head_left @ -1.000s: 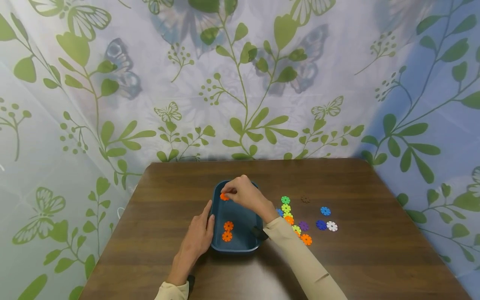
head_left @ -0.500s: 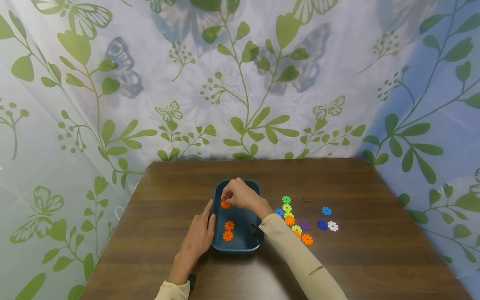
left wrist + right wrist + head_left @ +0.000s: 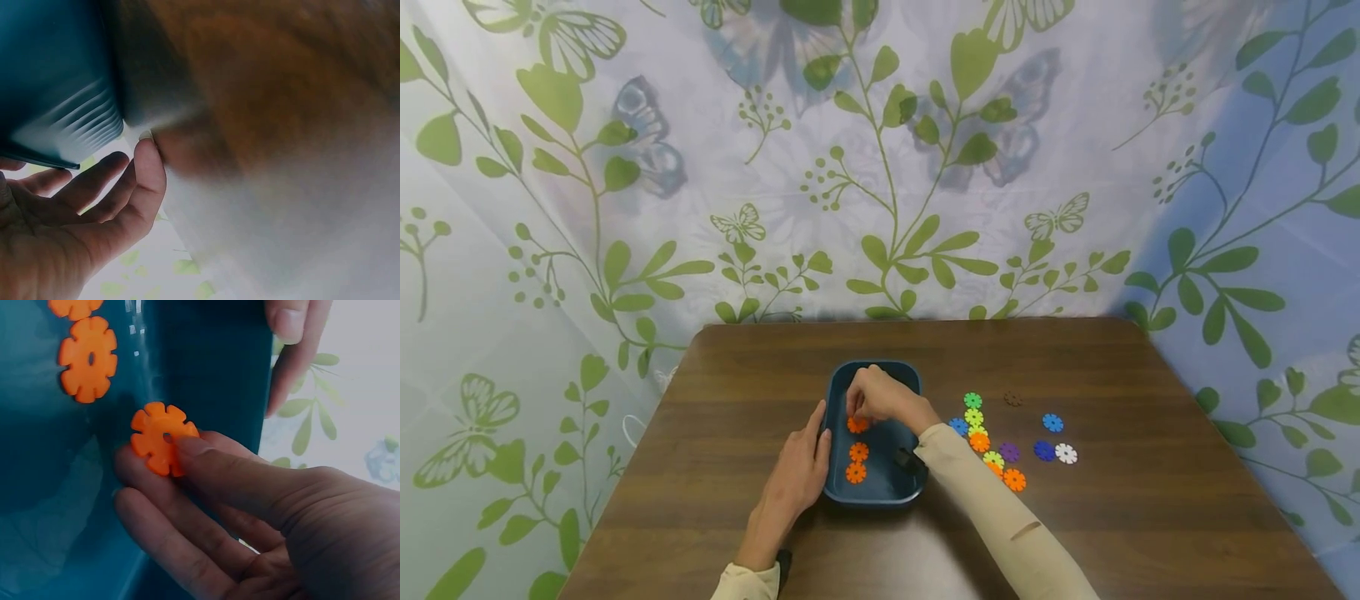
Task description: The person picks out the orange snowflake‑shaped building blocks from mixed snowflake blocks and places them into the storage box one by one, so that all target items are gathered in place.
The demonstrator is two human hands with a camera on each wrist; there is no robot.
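My right hand (image 3: pixel 883 396) reaches into a dark blue plastic tub (image 3: pixel 887 492). Its thumb and fingers pinch an orange notched plastic disc (image 3: pixel 156 434), low inside the tub. Toward the near end, two more orange notched discs (image 3: pixel 857 462) lie in line on the tub's floor; one nearby disc (image 3: pixel 89 359) shows fully in the right wrist view. My left hand (image 3: pixel 793 471) holds the tub's left side, its thumb (image 3: pixel 289 325) over the rim and its fingers outside. In the left wrist view, those fingers (image 3: pixel 147 165) spread beside the ribbed outer wall.
Right of the tub, several notched discs lie on the wooden table (image 3: pixel 1150 517). Among them are a green disc (image 3: pixel 972 401), a purple disc (image 3: pixel 1009 452), a white disc (image 3: pixel 1066 453) and a brown disc (image 3: pixel 1012 399). A leaf-patterned curtain (image 3: pixel 880 167) hangs behind.
My right hand has moved the orange disc from the tub's far end toward the two lying discs and lower. The left hand has stayed at the tub's side.
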